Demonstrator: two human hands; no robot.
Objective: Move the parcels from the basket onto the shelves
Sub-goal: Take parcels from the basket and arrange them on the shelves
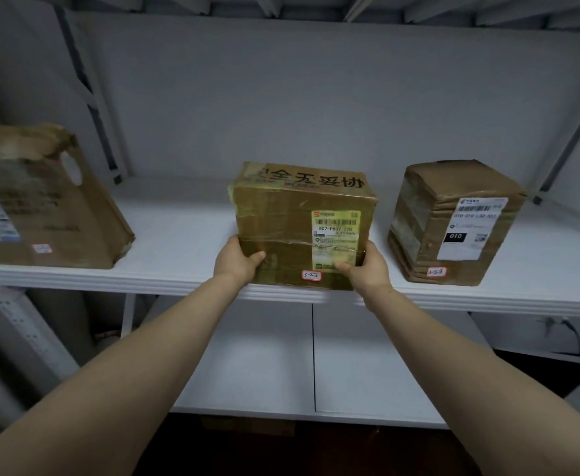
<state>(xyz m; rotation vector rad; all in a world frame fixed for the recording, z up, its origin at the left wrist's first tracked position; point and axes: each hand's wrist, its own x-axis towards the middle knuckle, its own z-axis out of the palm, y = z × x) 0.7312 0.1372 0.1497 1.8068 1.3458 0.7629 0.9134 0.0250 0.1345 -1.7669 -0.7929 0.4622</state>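
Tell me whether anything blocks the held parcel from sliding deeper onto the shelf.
Nothing visible does. The left hand and right hand grip the parcel at the shelf front; the torn box and taped box stand apart at its sides.

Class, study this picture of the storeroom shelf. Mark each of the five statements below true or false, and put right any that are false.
1. The left hand and the right hand both grip the middle parcel. True.
2. The middle parcel carries a white shipping label. False: its label is yellow.
3. A left parcel and a right parcel stand on the shelf, one on each side of the held one. True.
4. The right parcel touches the middle parcel. False: bare shelf shows between them.
5. The right parcel bears a black patch reading 010. True.
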